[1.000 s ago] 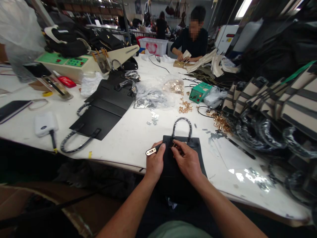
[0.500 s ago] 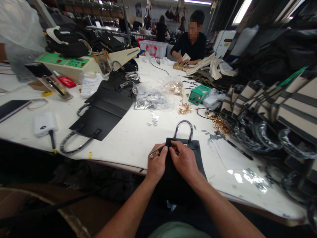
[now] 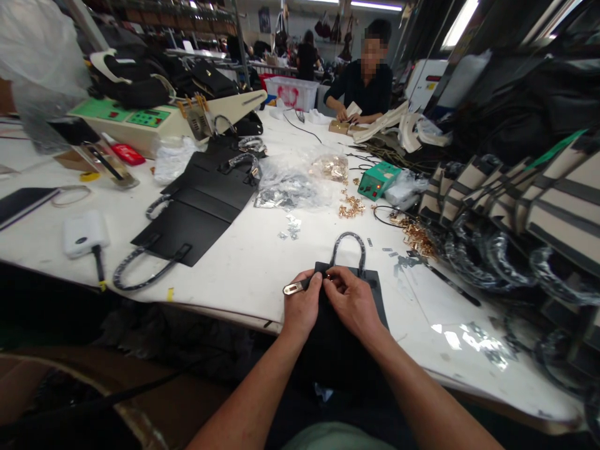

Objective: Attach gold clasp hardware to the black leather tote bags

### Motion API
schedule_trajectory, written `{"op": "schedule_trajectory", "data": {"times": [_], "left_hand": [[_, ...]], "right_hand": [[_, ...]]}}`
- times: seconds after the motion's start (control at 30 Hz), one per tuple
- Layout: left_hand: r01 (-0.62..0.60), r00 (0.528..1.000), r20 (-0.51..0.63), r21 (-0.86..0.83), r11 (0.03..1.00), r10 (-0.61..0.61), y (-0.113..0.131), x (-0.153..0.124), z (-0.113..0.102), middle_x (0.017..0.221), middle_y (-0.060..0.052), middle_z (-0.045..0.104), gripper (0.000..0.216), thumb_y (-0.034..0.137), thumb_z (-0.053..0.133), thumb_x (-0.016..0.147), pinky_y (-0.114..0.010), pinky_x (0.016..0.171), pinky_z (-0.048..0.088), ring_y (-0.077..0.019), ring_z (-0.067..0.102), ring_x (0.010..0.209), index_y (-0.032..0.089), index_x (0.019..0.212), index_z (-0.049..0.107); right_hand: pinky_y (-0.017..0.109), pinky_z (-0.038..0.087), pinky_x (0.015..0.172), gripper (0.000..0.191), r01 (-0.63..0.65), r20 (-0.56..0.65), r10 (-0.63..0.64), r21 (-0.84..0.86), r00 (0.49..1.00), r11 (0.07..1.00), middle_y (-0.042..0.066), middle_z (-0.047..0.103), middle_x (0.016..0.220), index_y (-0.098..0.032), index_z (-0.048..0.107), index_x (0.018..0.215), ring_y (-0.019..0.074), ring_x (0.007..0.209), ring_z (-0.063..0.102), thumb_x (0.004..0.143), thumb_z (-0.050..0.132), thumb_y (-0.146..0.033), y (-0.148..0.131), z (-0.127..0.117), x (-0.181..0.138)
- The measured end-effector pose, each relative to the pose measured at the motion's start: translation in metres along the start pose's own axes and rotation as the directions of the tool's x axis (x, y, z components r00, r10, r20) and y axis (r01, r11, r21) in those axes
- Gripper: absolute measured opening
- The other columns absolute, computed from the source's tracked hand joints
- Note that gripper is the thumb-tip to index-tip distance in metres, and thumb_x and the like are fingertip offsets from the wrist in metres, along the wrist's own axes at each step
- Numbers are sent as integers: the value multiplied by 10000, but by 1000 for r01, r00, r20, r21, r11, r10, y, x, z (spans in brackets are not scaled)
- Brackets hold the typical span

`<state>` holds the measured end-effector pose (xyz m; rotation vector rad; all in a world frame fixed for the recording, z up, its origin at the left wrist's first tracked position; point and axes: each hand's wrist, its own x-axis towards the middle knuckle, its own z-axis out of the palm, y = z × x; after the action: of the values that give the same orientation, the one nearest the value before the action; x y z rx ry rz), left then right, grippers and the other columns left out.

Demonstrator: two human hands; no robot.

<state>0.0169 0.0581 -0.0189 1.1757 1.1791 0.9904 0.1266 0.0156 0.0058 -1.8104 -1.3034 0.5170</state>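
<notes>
A black handbag piece point(image 3: 379, 303) lies across the table's front edge, its wrapped handle point(image 3: 349, 235) standing up at the far end. My left hand point(image 3: 300, 309) is closed, thumb against fingers, on a black strap point(image 3: 295, 287) whose end carries a gold-coloured metal plate and sticks out to the left. Close beside it, my right hand point(image 3: 352, 303) has its thumb and fingers pinched together at the bag's upper edge, by the strap. A small shiny bit shows at the right fingertips; what they grip is mostly hidden.
Black bag panels point(image 3: 197, 209) with handles lie to the left. Gold-coloured fittings point(image 3: 351, 206), a green box point(image 3: 379, 180) and plastic bags point(image 3: 290, 184) sit beyond my hands. Bag bodies point(image 3: 557, 206) are stacked at right. A person point(image 3: 360, 87) works across the table.
The strap end in my left hand has turned, so its metal plate now faces up more. Both hands have shifted slightly right, staying close together.
</notes>
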Motion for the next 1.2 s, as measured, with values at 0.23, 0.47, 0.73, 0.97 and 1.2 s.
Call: {"op": "schedule_trajectory", "data": {"times": [0.23,0.47,0.73,0.97,1.2], "left_hand": [[-131,991,-31,71,989,134,-5,-2,-2,867,-12,716,203,355,578,875,-274,799,478,-172,643,850,194,896,700],[-215,976,1,102,971,217,-8,-3,-4,880,-14,672,171,322,569,889,-276,817,469,-165,624,858,194,894,683],[-254,966,57,73,964,250,-5,-5,-8,921,-20,675,178,313,569,891,-267,829,460,-163,624,891,196,915,700],[-118,993,29,66,991,117,-7,1,-12,1004,-22,720,254,409,580,877,-295,902,449,-189,634,978,221,993,705],[-39,998,-38,114,993,43,-6,4,-10,975,-40,722,344,490,594,831,-348,885,474,-239,637,985,206,998,692]], "right_hand": [[238,445,576,177,-25,76,24,13,997,1000,-23,674,691,-229,666,948,131,573,611,866,521,-289,2,-1,2],[240,463,561,161,-101,124,95,45,988,994,-34,665,671,-236,661,935,127,540,628,857,557,-330,2,-2,5],[243,456,581,174,-106,142,95,74,985,992,-84,586,593,-240,555,1028,123,514,620,858,549,-278,0,-4,8],[224,471,547,165,-112,200,59,265,978,958,-74,607,662,-242,530,1024,118,530,646,869,557,-291,5,-8,9],[193,434,476,83,-151,198,78,383,977,911,-66,604,618,-211,565,850,98,460,607,837,605,-283,6,3,13]]}}
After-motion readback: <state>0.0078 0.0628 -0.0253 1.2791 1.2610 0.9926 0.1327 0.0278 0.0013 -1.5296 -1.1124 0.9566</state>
